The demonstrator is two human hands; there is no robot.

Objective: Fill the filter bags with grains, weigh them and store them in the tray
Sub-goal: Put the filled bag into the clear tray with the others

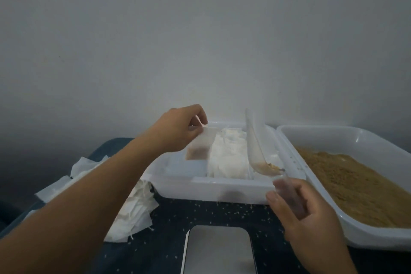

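Note:
My left hand (pixel 182 128) pinches the top edge of a white filter bag (pixel 200 147). The bag hangs over the left part of the white storage tray (pixel 211 186) and has brown grains in its bottom. Several white filled bags (pixel 230 155) lie in the middle of that tray. My right hand (pixel 309 213) grips the handle of a clear plastic scoop (pixel 261 153), which holds a few grains and is raised over the tray's right end. A silver scale (pixel 219 249) lies flat at the bottom centre with nothing on it.
A large white tray (pixel 378 240) of brown grains (pixel 347 180) stands at the right. A loose pile of empty filter bags (pixel 138 207) lies at the left on the dark table (pixel 200 211), which is sprinkled with spilled grains. A plain wall is behind.

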